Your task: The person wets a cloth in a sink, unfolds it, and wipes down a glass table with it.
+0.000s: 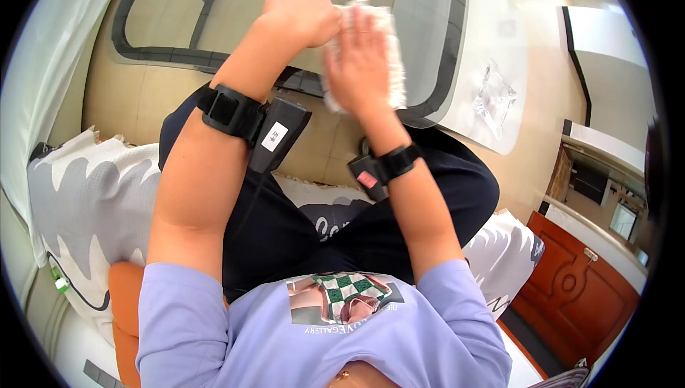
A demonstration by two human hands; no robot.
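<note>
1. Nearest to the camera is my lilac T-shirt (271,338), and beyond it are my dark trousers (278,235).
2. With my right hand (359,60) I press nothing between the fingers: they are stretched out straight, and the hand lies flat over the white cloth (397,67).
3. My left hand (303,18) is at the left edge of this cloth, with its fingers partly hidden; I cannot tell how far they are closed, or if they hold it.
4. The cloth is at the near side of the glass table (421,3), in front of my knees.
</note>
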